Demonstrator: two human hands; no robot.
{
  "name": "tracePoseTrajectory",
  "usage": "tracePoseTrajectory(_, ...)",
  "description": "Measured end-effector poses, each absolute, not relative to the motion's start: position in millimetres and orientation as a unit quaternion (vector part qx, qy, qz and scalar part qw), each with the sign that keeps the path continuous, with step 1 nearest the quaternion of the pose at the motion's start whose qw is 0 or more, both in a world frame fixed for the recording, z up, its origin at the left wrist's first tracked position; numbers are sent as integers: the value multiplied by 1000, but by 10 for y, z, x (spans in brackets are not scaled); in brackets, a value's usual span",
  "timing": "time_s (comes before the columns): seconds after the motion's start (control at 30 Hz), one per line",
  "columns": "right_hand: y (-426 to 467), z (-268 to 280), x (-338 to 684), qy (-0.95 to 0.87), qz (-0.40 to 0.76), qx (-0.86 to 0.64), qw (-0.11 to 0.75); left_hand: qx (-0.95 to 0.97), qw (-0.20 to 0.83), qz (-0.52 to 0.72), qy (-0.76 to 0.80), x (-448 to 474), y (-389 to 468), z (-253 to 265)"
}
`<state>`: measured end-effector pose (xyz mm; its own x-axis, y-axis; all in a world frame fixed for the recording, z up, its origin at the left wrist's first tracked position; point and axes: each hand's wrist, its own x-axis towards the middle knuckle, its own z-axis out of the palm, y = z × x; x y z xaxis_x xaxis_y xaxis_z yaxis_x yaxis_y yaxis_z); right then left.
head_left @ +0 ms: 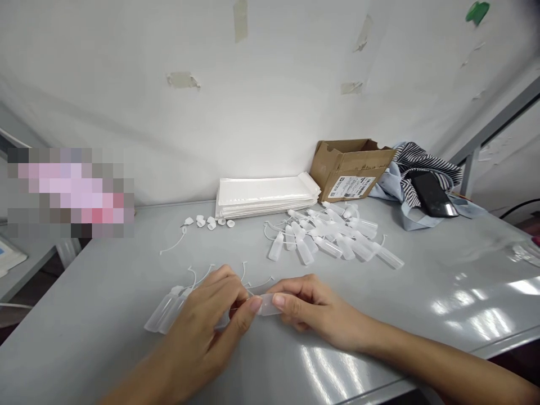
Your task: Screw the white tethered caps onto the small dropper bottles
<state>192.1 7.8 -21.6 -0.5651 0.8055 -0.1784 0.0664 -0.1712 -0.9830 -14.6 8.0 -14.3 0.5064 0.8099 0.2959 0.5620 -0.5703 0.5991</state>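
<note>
Both of my hands meet low over the grey table. My right hand pinches a small clear plastic bottle lying sideways. My left hand grips the bottle's left end, with thumb and fingers closed on it. A few finished clear bottles lie just left of my left hand, with thin white tubes curling up behind them.
A heap of several clear bottles lies at centre right. Small white caps and a loose tube sit further back. A stack of white padded envelopes, a cardboard box, striped cloth and a black phone line the wall.
</note>
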Motion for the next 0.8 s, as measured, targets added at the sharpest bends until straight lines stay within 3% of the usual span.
tracePoseTrajectory(0.27,105,-218,1928,-576,673,-372,280,843,226,294,389,-137,124,-110)
tracePoseTrajectory(0.53,156,-278,1942,-568,679,-355,302,866,171,333,332,-164,147,-170)
tracePoseTrajectory(0.63,180,-219,1984,-660,545,-401,326,862,147,339,346,-230,242,-169)
tracePoseTrajectory(0.8,342,-181,2162,-753,174,-498,393,768,97,309,553,-510,559,-200)
